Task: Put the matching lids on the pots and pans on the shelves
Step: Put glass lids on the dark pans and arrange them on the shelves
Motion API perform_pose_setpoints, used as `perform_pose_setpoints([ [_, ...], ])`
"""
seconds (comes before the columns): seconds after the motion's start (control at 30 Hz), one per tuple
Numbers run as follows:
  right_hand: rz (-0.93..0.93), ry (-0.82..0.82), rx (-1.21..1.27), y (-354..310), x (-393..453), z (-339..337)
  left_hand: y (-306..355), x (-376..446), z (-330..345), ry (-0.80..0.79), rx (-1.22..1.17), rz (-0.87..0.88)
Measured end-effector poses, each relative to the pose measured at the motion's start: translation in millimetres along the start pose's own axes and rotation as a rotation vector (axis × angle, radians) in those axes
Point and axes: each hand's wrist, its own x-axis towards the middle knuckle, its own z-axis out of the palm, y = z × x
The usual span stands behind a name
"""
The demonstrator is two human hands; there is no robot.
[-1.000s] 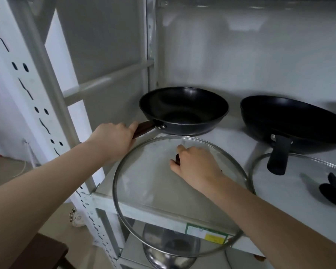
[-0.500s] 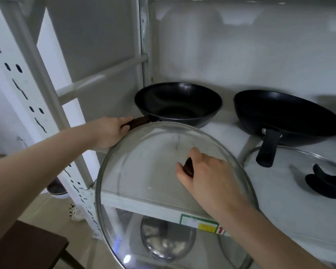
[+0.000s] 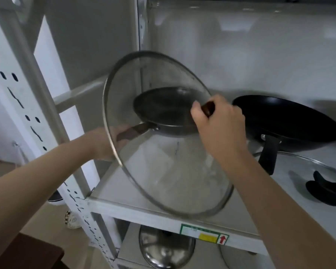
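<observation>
A black wok with a brown handle (image 3: pixel 163 109) stands at the back left of the white shelf (image 3: pixel 144 208). My left hand (image 3: pixel 103 142) grips that brown handle. My right hand (image 3: pixel 215 125) holds the brown knob of a large glass lid (image 3: pixel 163 171) and keeps it lifted and steeply tilted in front of the wok, its upper rim above the pan. To the right sits a second black pan (image 3: pixel 287 117) with a black handle. In front of that pan lies another glass lid (image 3: pixel 306 171) with a black knob.
The slotted white upright (image 3: pixel 52 133) and a cross bar stand at the left. On the lower shelf lies a steel lid (image 3: pixel 165 249). A dark brown stool corner (image 3: pixel 27 253) is at the bottom left. A dark object shows at the far right edge.
My right hand has raised the glass lid off the shelf front and tipped it up towards the wok. My left hand stays on the wok's handle.
</observation>
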Motion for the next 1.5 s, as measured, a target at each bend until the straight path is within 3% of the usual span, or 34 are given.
perform_pose_setpoints([
  [0.13,0.016,0.042,-0.083,3,62,25,3,-2,1,0.002,0.208,-0.019],
  [0.4,0.013,-0.174,-0.280,14,140,69,-5,2,12,0.155,0.281,-0.008],
  [1.07,-0.129,-0.351,-0.457,47,209,165,-21,12,26,0.346,0.389,-0.009],
  [1.5,-0.152,-0.376,-0.471,53,209,174,-12,18,27,0.381,0.422,-0.034],
])
